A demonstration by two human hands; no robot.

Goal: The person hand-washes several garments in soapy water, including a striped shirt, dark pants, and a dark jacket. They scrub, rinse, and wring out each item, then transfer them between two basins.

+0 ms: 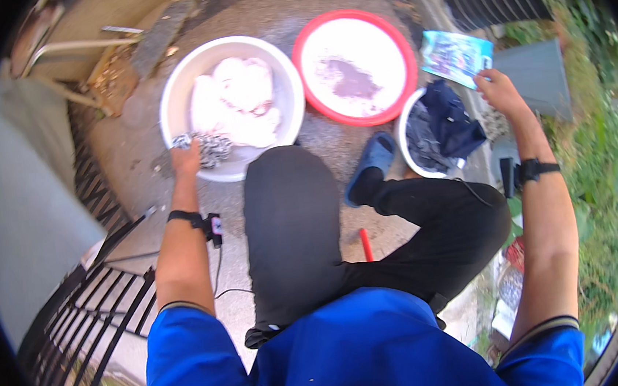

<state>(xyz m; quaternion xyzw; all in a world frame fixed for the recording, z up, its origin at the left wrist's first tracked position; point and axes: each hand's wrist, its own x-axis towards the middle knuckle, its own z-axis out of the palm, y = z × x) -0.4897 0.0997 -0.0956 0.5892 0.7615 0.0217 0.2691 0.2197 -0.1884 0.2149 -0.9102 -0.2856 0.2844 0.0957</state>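
Observation:
My left hand (186, 158) grips a black-and-white patterned cloth (215, 149) at the near left rim of a white plastic basin (168, 109). Inside that basin lies a heap of pale, overexposed cloth (245, 94). Raised at the right, my right hand (500, 93) pinches the lower corner of a blue printed plastic packet (454, 58). A red-rimmed basin (413, 68) stands beside the white one; it holds bright white foam around a darker patch of liquid. Below the packet, a white bucket (405, 146) holds dark clothes (449, 120) that hang over its edge.
Black metal railings (98, 333) run along the left, near a grey panel (27, 190). Grey plant pots (533, 79) and greenery border the right. A metal-framed object (75, 46) stands at upper left. My foot in a blue slipper (375, 157) rests between red basin and bucket.

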